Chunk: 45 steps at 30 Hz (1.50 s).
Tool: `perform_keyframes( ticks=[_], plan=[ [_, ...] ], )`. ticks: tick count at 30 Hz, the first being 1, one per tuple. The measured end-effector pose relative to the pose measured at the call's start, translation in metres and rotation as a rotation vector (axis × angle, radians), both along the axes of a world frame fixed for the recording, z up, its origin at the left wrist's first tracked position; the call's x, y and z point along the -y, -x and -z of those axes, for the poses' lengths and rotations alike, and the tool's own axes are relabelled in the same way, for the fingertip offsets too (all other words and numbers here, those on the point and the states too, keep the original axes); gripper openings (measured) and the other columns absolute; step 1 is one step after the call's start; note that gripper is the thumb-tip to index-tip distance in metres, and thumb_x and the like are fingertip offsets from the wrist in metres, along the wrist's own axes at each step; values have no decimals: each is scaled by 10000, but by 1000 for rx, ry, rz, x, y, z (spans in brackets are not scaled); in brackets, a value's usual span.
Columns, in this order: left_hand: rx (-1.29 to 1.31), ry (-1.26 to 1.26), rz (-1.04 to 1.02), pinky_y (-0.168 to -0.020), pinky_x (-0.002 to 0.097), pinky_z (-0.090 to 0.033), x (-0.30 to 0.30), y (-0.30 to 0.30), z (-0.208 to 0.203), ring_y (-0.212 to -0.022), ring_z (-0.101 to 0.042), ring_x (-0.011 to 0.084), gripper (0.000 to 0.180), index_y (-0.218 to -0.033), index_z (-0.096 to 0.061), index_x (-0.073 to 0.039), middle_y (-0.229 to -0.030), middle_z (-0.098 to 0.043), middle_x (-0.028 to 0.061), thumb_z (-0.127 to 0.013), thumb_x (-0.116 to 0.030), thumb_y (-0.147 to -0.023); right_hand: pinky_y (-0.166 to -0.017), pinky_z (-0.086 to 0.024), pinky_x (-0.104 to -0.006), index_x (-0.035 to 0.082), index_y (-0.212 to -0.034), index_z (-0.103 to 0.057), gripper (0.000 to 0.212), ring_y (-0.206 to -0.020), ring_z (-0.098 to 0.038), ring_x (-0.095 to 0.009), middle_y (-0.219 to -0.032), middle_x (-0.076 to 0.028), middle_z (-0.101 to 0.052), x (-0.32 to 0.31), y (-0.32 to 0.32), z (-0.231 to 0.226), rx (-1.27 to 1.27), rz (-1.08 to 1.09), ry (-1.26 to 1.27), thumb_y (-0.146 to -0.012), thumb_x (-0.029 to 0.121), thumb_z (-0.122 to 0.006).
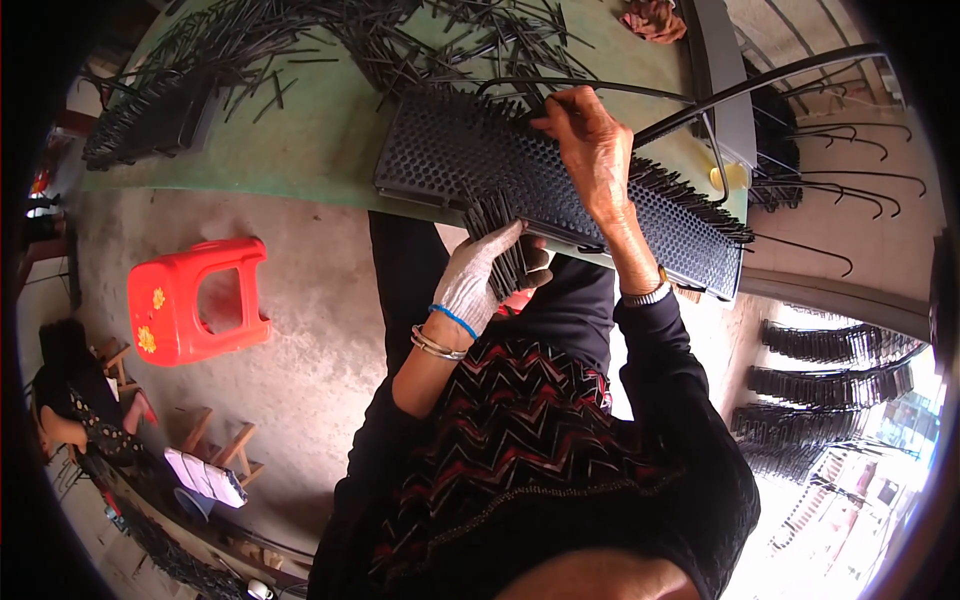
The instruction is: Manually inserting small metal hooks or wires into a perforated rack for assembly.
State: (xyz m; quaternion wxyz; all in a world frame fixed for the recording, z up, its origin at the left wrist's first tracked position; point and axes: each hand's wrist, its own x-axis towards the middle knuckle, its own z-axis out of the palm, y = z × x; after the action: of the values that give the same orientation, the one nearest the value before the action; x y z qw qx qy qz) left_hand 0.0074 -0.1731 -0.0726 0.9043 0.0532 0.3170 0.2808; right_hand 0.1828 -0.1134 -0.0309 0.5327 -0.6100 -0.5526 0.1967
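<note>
A long black perforated board (440,155) lies slantwise along the near edge of the green table. Thin black sticks (685,190) stand in rows along its far side, while the nearer holes show bare. My left hand (475,270), in a pale glove with dark fingertips, is closed around a bundle of black sticks (490,218) just in front of the board. Bare and bent at the knuckles, my right hand (595,150) pinches its fingertips together over the board's far rows. Whatever sits between those fingertips is too small to make out.
Loose black sticks (390,50) are heaped across the table (300,150). Another stick-filled board (165,125) lies at the left. A black curved bar (770,80) reaches over the right side. On the floor stands a red plastic stool (200,300); a person (85,405) sits farther left.
</note>
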Motion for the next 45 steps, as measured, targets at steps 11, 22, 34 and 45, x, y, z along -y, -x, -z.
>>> perform_keyframes(
  ticks=[11,22,34,45],
  plan=[
    [-131,-40,-93,-593,365,-594,2,-5,-8,-649,-659,212,135,-950,-642,-3,-814,-672,104,-660,-129,-905,-664,-545,-237,-22,-967,-619,91,-802,-716,-139,-806,-83,-706,2,4,-13,176,60,108,-929,57,-594],
    [-125,-82,-166,-595,328,-589,-1,1,-13,-720,-670,195,154,-1041,-643,-12,-846,-672,105,-645,-96,-912,-653,-518,-341,90,-968,-681,127,-740,-674,-239,-790,-88,-650,-11,9,-2,574,52,43,-862,157,-665],
    [-132,-153,-156,-552,313,-574,-4,8,-12,-663,-677,200,182,-1050,-653,-23,-844,-694,120,-661,-140,-910,-612,-503,-339,63,-1119,-680,296,-675,-619,-205,-774,-81,-615,7,15,-6,474,-34,63,-886,246,-684],
    [-173,-209,-147,-555,311,-582,-3,8,-22,-704,-696,199,185,-1047,-659,-22,-875,-702,109,-676,-117,-889,-608,-481,-225,-23,-967,-605,120,-656,-576,-69,-736,-12,-597,29,9,-19,-291,-546,589,-920,86,-621]
  ],
)
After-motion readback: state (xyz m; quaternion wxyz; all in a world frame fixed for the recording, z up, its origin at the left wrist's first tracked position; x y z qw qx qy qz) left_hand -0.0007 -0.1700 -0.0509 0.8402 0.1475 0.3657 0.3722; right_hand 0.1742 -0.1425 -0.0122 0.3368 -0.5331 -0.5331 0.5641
